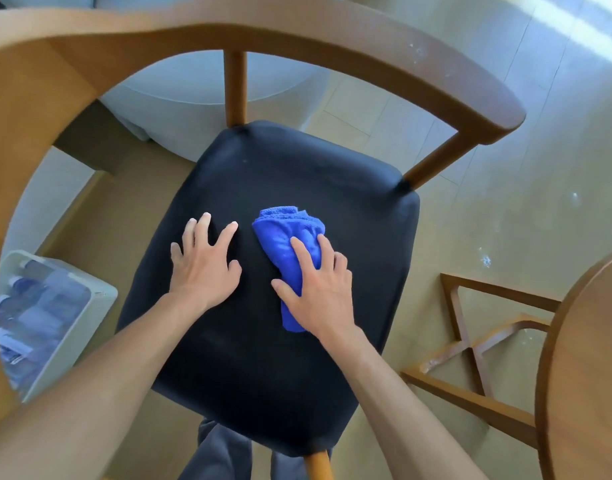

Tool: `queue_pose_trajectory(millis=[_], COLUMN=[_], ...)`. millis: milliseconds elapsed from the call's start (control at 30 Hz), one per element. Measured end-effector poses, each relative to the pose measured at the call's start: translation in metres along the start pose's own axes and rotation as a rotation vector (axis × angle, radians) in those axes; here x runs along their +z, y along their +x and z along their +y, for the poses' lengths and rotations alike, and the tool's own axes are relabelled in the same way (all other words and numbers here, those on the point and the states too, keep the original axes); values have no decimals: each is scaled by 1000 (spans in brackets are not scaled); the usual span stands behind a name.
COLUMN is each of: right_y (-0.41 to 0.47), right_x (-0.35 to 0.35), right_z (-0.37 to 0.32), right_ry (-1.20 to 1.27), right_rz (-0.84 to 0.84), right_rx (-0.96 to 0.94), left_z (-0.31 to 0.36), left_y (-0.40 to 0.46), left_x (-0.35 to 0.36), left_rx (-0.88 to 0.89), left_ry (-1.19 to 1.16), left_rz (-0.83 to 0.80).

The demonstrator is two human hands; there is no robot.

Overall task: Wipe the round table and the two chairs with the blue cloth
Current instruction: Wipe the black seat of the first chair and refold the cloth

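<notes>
The chair (297, 46) filled most of our view, its curved wooden backrest arching from 9 o'clock over 12 to 2 o'clock. Its black seat (297, 174) sat in the middle, with both our hands on it. At 4 o'clock we saw only the rim of the round counter (588, 358), with its crossed wooden base on the floor just beside it. A white bin (100, 299) of bottles stood on the floor at 8 o'clock.

Our left hand (204, 261) lay flat on the seat just left of centre, fingers spread and straight, holding nothing; we judged it was bracing us. Our right hand (320, 285) pressed down on the cloth (283, 233), fingers stretched over it, not clenched round it. The cloth was bunched into a thick roll just right of the seat's centre, running from 12 toward 6 under our palm.

We judged the step in hand was wiping the seat. To do it well, we thought the cloth would serve better opened flatter, so that more of it met the seat, since the roll touched only a narrow strip. Overlapping strokes from the back edge toward the front would carry dust off the seat rather than round it. The corners by the backrest posts would need a fingertip through the cloth. The pale specks on the backrest near 1 o'clock suggested the wood also wanted a pass.
</notes>
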State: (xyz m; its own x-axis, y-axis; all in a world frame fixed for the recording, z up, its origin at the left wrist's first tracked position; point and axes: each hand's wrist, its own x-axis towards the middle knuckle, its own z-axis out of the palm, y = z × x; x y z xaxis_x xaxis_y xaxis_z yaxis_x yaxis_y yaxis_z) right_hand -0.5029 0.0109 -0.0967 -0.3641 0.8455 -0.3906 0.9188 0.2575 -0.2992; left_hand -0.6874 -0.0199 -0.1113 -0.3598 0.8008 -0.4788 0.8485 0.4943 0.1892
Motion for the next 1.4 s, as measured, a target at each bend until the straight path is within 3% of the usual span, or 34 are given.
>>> queue_pose_trajectory(millis=[100, 233, 300, 400, 500, 667, 867, 1100, 1233, 1400], right_y=[-3, 3, 11, 22, 31, 38, 42, 46, 47, 49], right_x=[3, -10, -13, -8, -3, 16, 27, 32, 34, 37], right_z=[8, 35, 54, 76, 88, 90, 96, 97, 98, 99], right_ry=[124, 293, 244, 82, -5, -106, -134, -139, -128, -139], right_rz=[-11, 100, 231, 293, 297, 279, 366, 402, 403, 394], right_rx=[-22, -42, -2, 68, 65, 71, 55, 61, 63, 56], left_z=[16, 63, 91, 121, 124, 109, 100, 149, 199, 170], left_y=[-7, -18, -23, -25, -14, 43, 45, 105, 135, 150], left_x=[-2, 0, 5, 14, 12, -11, 3, -24, -19, -18], left_rx=[-17, -129, -242, -342, -272, 20, 222, 241, 404, 409], left_ry=[-61, -386, -508, -544, -614, -368, 158, -81, 123, 175], left_rz=[159, 73, 31, 26, 79, 250, 209, 287, 233, 234])
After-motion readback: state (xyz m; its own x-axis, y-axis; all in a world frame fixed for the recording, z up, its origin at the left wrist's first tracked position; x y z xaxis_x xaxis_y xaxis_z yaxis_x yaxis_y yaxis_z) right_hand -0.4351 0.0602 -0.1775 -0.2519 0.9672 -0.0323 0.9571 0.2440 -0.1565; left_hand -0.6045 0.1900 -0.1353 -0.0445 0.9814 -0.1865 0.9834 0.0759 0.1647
